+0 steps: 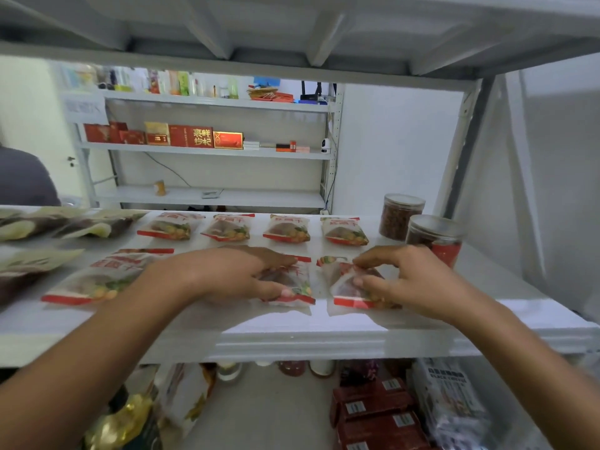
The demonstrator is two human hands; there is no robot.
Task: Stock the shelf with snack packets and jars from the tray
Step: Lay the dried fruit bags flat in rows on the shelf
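L hand (pixel 240 274) grips a front-row packet (pixel 293 284), R hand (pixel 409 280) pinches the neighbouring packet (pixel 345 289) by the shelf (pixel 324 339) front edge — back-row packets (pixel 287 230) & two jars (pixel 401 217) look placed; tray not in view.

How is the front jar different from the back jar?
The front jar wears a red label; the back jar shows no label, only reddish-brown bits through clear walls. The front jar stands nearer the shelf edge, partly behind the right hand pinching a packet; the back jar stands clear of it. Both stand upright, clear, lids on.
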